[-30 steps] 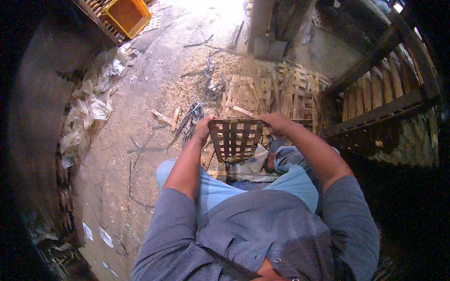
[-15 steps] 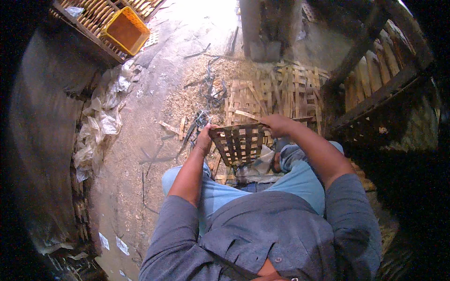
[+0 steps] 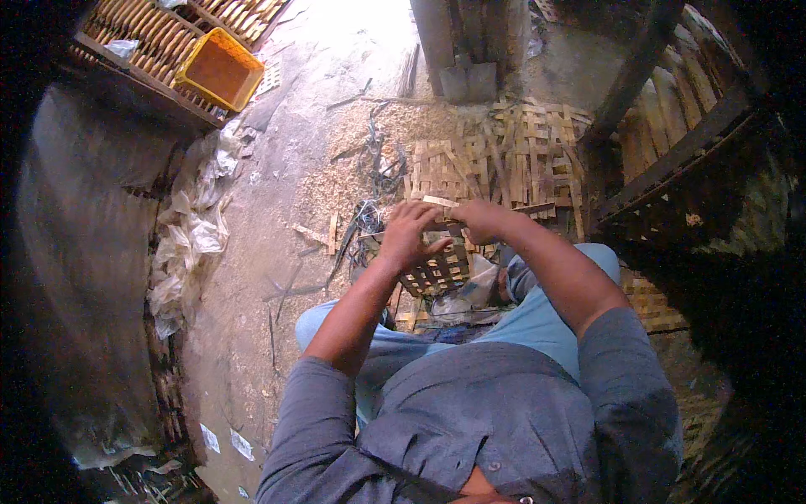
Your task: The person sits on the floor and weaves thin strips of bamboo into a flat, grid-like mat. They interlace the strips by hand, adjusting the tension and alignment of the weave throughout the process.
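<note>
Between my bent legs stands a dark woven basket (image 3: 435,273) of crossed flat strips, partly hidden by my hands. My right hand (image 3: 484,220) is closed on its top rim. Over the basket's upper left part is my left hand (image 3: 409,233), fingers apart and thumb stuck out; whether it touches the rim I cannot tell. A crumpled pale plastic piece (image 3: 482,277) lies beside the basket, near my right foot.
Flattened woven mats (image 3: 529,151), loose strips and dark strapping (image 3: 382,172) lie ahead on the dusty floor. Plastic sheeting (image 3: 197,235) runs along the left. A yellow crate (image 3: 222,69) rests on slatted racks at upper left. A wooden frame (image 3: 672,164) is on the right.
My left hand has left its grip at the basket's left rim and moved inward over the top, its fingers spreading. The basket's top looks more tilted than a second ago. The view has shifted slightly.
</note>
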Tool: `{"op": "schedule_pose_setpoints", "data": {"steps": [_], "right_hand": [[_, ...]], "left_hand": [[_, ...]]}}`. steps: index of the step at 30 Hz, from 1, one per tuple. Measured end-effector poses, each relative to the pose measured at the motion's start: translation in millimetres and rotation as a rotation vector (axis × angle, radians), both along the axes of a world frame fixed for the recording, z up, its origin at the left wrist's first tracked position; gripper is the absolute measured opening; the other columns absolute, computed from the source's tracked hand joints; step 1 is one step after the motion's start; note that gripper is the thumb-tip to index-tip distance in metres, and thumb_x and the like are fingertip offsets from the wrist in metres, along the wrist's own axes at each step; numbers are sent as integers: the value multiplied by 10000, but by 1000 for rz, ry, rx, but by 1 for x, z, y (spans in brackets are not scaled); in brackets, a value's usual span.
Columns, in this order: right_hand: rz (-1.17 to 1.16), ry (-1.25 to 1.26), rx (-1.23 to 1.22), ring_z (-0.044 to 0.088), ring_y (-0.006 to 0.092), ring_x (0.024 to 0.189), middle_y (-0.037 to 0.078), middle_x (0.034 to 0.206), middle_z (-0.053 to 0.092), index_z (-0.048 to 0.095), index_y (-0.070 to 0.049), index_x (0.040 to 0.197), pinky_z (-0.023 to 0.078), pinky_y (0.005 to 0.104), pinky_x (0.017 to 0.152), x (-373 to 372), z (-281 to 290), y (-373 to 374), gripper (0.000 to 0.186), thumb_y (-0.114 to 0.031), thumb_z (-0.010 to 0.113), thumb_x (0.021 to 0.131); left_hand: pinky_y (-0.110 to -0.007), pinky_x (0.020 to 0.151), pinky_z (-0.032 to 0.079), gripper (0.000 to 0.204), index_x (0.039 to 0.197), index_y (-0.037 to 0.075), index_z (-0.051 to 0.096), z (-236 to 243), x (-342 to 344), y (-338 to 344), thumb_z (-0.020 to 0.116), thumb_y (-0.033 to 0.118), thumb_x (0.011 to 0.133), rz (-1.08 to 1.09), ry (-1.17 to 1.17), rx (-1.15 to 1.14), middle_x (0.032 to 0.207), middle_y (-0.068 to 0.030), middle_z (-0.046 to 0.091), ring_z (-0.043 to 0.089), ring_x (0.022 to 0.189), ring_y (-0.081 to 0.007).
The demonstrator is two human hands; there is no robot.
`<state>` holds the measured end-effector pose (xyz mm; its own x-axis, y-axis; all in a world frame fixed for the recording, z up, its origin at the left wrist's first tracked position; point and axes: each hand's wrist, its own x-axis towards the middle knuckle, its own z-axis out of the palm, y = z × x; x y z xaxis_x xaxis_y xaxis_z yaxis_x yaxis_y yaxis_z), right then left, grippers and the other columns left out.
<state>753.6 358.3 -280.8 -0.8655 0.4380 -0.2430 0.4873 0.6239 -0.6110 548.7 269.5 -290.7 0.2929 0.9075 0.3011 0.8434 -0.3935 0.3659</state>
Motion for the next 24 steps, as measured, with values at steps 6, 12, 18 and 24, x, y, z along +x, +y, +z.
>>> {"op": "schedule_pose_setpoints", "data": {"steps": [6,12,18,24], "right_hand": [[-42,-183,50,635,397,957,200,987,666,621,-132,1149,506,481,798,15,2,9,386,-109,646,765],[-135,-197,130,648,405,904,198,945,675,636,-130,1088,506,506,758,14,-24,9,270,-229,573,845],[-282,-141,205,678,384,869,202,920,691,641,-90,1022,527,509,754,-14,-39,-8,234,-224,552,852],[-412,-123,166,691,368,917,202,959,701,649,-52,1029,540,502,795,-24,-39,-22,260,-209,566,839]], "left_hand": [[-478,711,506,174,963,131,657,-41,20,13,628,240,830,21,-96,-306,960,-144,654,632,844,-384],[-500,710,509,171,919,112,669,-25,31,15,618,212,790,181,42,-399,886,-165,669,645,841,-391],[-503,708,509,203,935,127,681,-26,21,11,634,193,749,337,18,-425,851,-176,665,647,824,-399],[-503,696,507,212,911,114,664,-39,24,9,653,239,740,418,100,-390,831,-187,657,647,815,-401]]}}
